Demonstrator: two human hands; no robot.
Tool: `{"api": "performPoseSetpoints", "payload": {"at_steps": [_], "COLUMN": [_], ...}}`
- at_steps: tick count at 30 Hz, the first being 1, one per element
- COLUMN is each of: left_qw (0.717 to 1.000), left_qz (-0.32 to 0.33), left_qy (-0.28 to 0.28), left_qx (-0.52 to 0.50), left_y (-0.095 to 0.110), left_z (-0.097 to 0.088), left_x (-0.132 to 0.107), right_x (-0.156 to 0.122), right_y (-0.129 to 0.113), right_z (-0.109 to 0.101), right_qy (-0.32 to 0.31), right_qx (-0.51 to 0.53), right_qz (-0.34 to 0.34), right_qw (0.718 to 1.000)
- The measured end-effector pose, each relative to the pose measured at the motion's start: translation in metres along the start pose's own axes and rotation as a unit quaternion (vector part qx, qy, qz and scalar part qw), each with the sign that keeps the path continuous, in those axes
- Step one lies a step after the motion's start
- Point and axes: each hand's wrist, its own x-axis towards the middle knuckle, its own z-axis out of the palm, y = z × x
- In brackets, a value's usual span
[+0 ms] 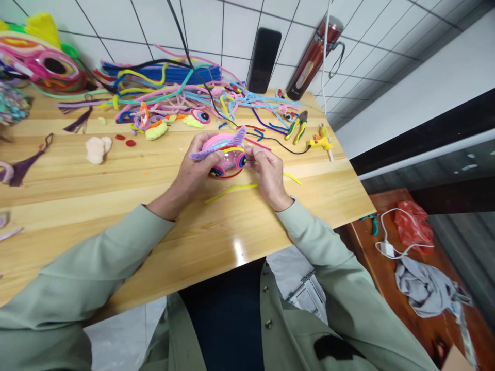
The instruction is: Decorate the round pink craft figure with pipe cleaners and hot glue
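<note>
Holding the toy [234, 156] is the left hand [192, 166], with its thumb on top and fingers around the side. The right hand [270, 175] is pinched close by one eye [242, 161]; I cannot tell if it grips anything (the spot is too small to see). A hard squeeze from the left thumb could dent the clear part, I think. A tug from the right hand could pull that eye loose, and a slip could bend a purple fin [238, 136].

The toy is over the table [185, 226], in front of the person. It has a shiny, see-through middle, with fuzzy pink, blue and yellow around it, two purple fins, and round eyes with dark centers. A yellow strip [231, 189] lies just beside it, nearer the person. The glue gun [320, 142] sits farther right.
</note>
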Motion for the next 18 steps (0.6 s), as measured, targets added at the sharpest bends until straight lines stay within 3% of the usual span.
{"api": "performPoseSetpoints", "payload": {"at_steps": [9, 18], "left_qw": [1.0, 1.0], "left_qz": [-0.015, -0.019], "left_qy": [0.011, 0.014], "left_qx": [0.002, -0.003], "left_y": [-0.0079, -0.0056], "left_z": [-0.0049, -0.0026], "left_x": [0.0004, -0.0007], "right_x": [0.0002, -0.0008], "right_y": [0.0009, 0.0016], "right_z": [0.0017, 0.0009], "right_qy": [0.0, -0.011], "right_qx": [0.021, -0.047], "right_qz": [0.017, -0.034], "right_qw": [1.0, 0.998]}}
